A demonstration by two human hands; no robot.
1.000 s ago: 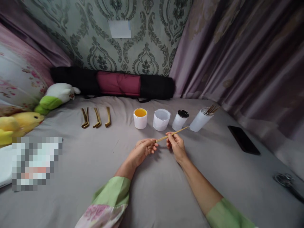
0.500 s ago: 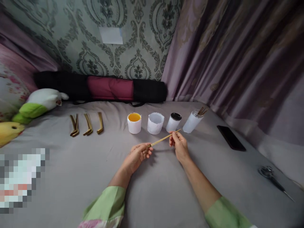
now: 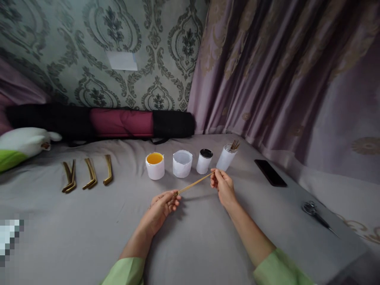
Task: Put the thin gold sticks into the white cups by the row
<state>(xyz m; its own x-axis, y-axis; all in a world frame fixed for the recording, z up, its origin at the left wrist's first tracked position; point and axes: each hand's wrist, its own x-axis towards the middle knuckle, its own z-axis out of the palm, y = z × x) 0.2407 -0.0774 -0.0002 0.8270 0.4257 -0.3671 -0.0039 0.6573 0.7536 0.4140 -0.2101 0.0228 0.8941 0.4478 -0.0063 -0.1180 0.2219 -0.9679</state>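
The stick [image 3: 196,183] is thin, straight or nearly so, and golden tan, one unbroken length showing. It bridges the gap between the left hand [image 3: 162,208] and the right hand [image 3: 223,185], pinched at both, its ends hidden by fingers. It slants upward to the right in view, raised above the grey sheet [image 3: 190,241].

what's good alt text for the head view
The left hand and right hand hold a thin tan strip toward opposite ends above a gray sheet. Beyond, four white containers stand in a row, with bent gold strips to their left.
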